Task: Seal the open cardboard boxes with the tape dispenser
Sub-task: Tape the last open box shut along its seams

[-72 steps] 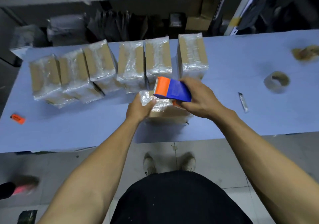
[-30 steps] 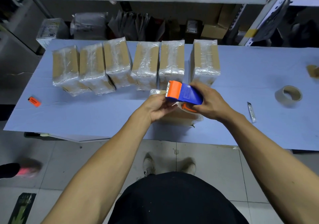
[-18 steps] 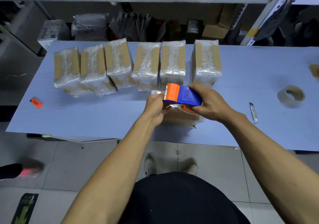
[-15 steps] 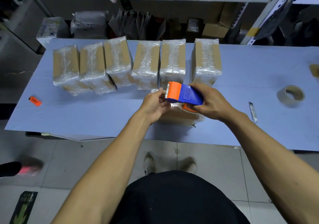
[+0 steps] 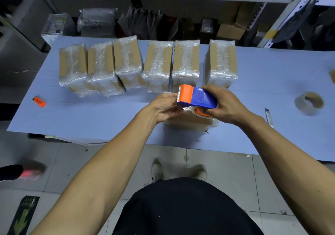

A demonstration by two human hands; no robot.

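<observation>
My right hand (image 5: 227, 106) grips a blue and orange tape dispenser (image 5: 196, 97) just above a cardboard box (image 5: 188, 122) lying near the table's front edge. My left hand (image 5: 163, 108) is at the dispenser's orange toothed end, fingers curled as if pinching the clear tape there; the tape end itself is hard to make out. The box under both hands is partly wrapped in clear tape and mostly hidden by them. Several taped cardboard boxes (image 5: 157, 66) stand in a row behind.
On the blue table (image 5: 90, 115), a tape roll (image 5: 309, 103) and a small utility knife (image 5: 268, 117) lie to the right, an orange lighter (image 5: 39, 101) at the left. Shelves with bags and cartons (image 5: 230, 31) stand behind. Someone's shoe (image 5: 27, 171) is on the floor at the left.
My left hand left the box's left end and came up to the dispenser's orange blade end. The dispenser stayed over the box, shifting only slightly.
</observation>
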